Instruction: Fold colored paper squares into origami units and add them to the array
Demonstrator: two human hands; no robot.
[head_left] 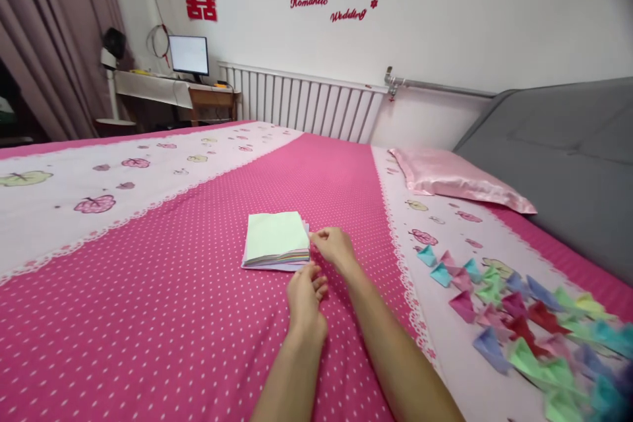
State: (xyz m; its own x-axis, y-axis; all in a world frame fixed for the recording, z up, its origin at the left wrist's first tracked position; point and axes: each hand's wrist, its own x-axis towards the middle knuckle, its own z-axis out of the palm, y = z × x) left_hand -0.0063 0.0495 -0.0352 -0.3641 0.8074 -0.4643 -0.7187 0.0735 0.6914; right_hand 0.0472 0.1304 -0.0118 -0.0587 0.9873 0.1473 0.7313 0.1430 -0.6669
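A square stack of coloured paper (277,236) lies on the pink dotted bedspread, with a pale green sheet on top and layers of several colours along its front edge. Beneath it, a lavender sheet (270,267) sticks out at the front. My right hand (335,249) is at the stack's right side, thumb and fingers pinched at the edge of a sheet. Close to the front right corner is my left hand (305,293), its fingers curled and thumb against the forefinger. Whatever lies between those left fingertips is too small to make out.
Many small folded paper pieces (514,303) in several colours spread over the bed at the right. Beyond them sit a pink pillow (455,178) and a grey headboard (558,165). A radiator (301,102) and a desk with a monitor (188,55) stand by the far wall.
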